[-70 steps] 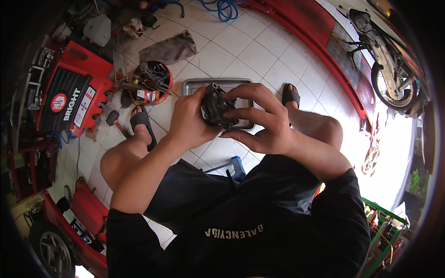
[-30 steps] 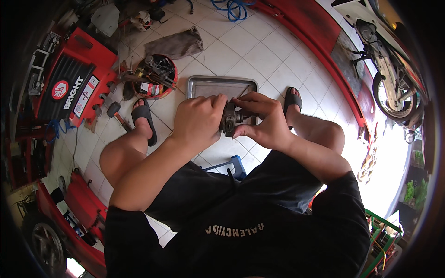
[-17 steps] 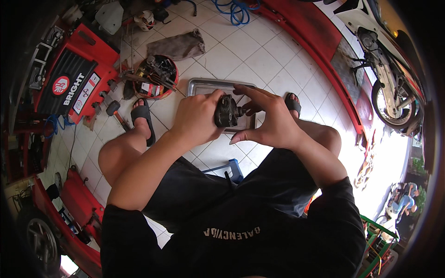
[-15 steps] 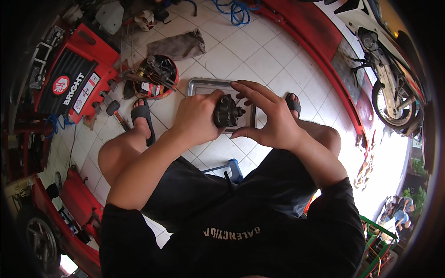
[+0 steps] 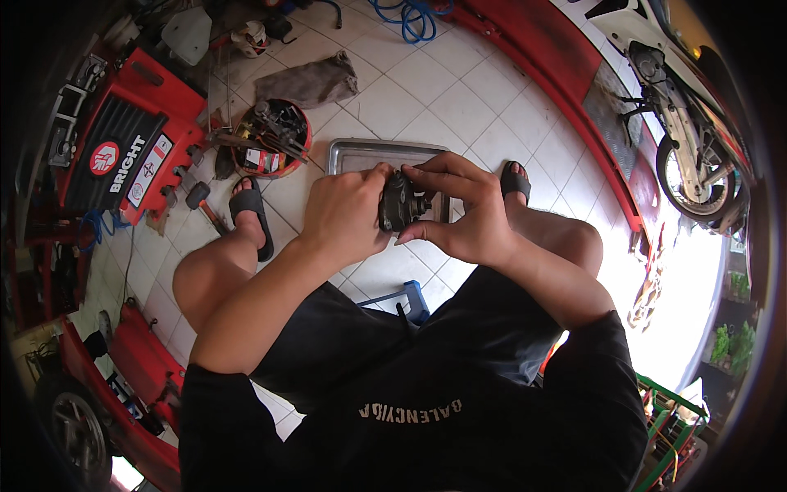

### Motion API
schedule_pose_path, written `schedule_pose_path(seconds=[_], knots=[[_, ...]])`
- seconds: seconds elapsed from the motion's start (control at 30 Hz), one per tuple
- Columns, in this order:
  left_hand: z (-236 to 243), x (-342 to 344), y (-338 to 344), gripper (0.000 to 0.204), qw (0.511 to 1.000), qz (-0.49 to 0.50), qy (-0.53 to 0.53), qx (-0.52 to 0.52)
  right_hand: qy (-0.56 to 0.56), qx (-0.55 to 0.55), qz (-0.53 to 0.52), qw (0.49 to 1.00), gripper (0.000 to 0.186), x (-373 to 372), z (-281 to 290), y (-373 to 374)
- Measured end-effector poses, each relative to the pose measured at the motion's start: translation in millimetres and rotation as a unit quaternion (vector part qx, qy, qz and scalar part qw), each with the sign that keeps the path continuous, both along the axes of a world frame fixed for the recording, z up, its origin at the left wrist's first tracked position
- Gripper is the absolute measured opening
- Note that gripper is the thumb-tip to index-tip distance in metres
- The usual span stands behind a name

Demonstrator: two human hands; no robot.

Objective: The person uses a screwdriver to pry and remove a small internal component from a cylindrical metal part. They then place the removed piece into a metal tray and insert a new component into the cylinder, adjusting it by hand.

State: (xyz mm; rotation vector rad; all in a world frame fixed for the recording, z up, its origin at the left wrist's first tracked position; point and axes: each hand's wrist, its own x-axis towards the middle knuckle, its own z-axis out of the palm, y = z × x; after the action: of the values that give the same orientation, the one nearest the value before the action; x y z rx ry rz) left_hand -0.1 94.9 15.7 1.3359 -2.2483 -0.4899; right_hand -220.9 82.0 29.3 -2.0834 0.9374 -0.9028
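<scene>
A dark, greasy metal part, rounded with a short stub on its right side, is held up between my hands; its exact kind I cannot make out. My left hand is closed around its left side, hiding much of it. From the right, my right hand grips it, with fingertips at the far edge and thumb at the near edge, and the stub sits in the gap of that hand. Below them, a shallow metal tray lies on the floor, partly covered by my hands.
Left of the tray stands a round red tub full of tools and parts. A hammer lies by my left foot, near a red machine. Beyond are a grey rag and a blue hose. A motorcycle stands at right.
My right hand has closed in; its fingers and thumb, apart from the part before, now touch its edges. My left hand keeps its hold, and the part has turned slightly.
</scene>
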Motion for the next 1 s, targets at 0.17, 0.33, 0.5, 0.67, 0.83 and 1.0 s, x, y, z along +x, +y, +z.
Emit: schedule_pose_path(seconds=[0.17, 0.33, 0.5, 0.67, 0.83, 1.0], knots=[[0, -1, 4, 0.064, 0.998, 0.011, -0.037, -0.049, -0.031, 0.208, -0.07, 0.975, 0.062, 6, -1, 2], [-4, 2, -5, 0.055, 1.0, 0.004, -0.004, 0.014, 0.109, 0.226, -0.054, 0.966, 0.062, 4, 25, -15], [-4, 7, -15, 0.049, 0.991, -0.026, 0.108, 0.076, 0.04, -0.09, 0.041, 0.994, 0.08, -6, 45, -22], [-3, 3, -13, 0.047, 0.98, -0.071, 0.169, 0.082, 0.084, -0.189, 0.144, 0.968, 0.073, -10, 27, -26], [8, 0, -7, 0.052, 0.991, -0.047, 0.108, 0.065, 0.022, -0.116, 0.042, 0.992, 0.066, -6, 17, -10], [10, 1, -7, 0.055, 0.996, -0.035, 0.077, 0.042, 0.032, -0.102, -0.003, 0.994, 0.068, -3, 15, -2]])
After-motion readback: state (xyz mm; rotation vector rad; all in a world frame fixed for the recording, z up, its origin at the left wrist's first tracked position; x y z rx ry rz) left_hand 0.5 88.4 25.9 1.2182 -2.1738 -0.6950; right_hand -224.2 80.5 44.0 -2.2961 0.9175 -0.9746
